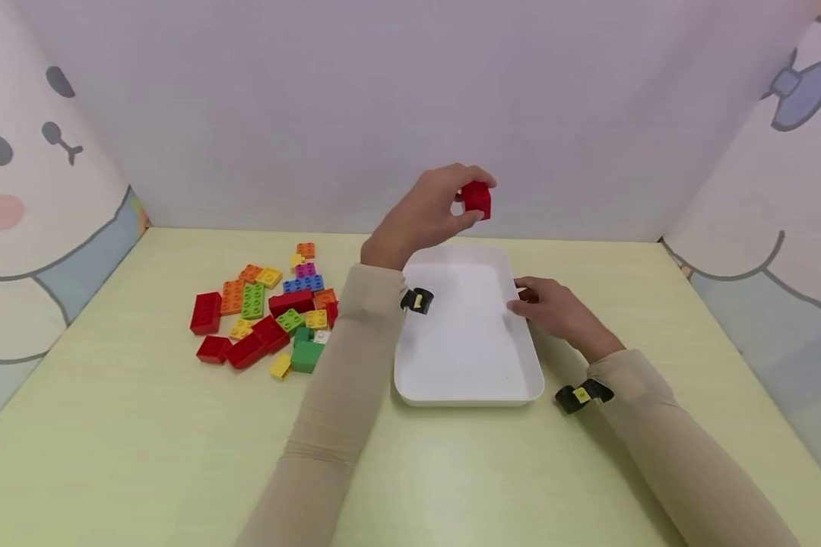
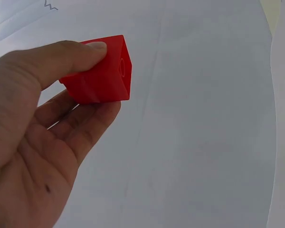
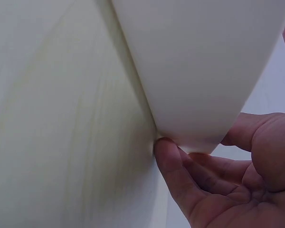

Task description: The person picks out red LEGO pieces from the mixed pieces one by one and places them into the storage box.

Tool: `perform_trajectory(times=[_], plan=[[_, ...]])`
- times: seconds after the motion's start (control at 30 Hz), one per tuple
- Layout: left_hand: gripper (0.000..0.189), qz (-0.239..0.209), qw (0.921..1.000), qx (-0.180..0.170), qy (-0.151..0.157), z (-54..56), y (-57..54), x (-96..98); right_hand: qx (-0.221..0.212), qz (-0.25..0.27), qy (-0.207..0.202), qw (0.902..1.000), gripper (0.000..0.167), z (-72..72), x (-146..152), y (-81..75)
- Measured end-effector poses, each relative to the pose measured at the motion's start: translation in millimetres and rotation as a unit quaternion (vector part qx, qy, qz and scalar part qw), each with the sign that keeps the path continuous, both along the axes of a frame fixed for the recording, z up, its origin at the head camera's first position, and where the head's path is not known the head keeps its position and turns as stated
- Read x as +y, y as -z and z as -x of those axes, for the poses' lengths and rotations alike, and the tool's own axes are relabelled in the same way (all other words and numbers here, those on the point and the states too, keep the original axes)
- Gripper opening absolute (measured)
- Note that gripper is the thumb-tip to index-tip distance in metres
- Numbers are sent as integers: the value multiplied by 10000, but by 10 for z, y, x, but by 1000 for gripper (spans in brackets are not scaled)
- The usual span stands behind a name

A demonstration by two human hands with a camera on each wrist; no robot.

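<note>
A red toy building brick (image 1: 477,200) is pinched between the thumb and fingers of my left hand (image 1: 445,199), high above the far end of a white tray (image 1: 465,334). The left wrist view shows the brick's hollow open side (image 2: 125,71) facing right, with the thumb on one face and fingers beneath. At the tray's right side, my right hand (image 1: 550,305) holds its edge. Its thumb reaches over the rim, and the other fingers (image 3: 168,154) curl against the outer wall near the table. Inside the tray only its bare white floor shows.
Left of the tray lies a spread of red, orange, yellow, green, blue and pink bricks (image 1: 252,301), partly hidden by my left sleeve (image 1: 335,403). A pale backdrop (image 1: 280,121) stands behind the table (image 1: 144,425), with printed cartoon panels (image 1: 780,190) at both sides.
</note>
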State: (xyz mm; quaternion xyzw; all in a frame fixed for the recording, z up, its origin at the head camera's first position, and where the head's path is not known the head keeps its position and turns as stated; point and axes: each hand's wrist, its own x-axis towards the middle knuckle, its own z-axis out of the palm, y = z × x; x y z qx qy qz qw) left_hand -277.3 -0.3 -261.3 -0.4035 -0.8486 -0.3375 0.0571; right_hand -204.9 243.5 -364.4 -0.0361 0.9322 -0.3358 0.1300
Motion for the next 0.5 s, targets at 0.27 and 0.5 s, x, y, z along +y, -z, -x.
perform_trajectory(times=[0.27, 0.5], plan=[[36, 574, 9972, -453, 153, 163, 245, 114, -38, -36, 13, 10000, 54, -12, -119, -34], [39, 1020, 9904, -909, 182, 246, 496, 181, -74, -7, 7, 10000, 52, -24, -194, -48]])
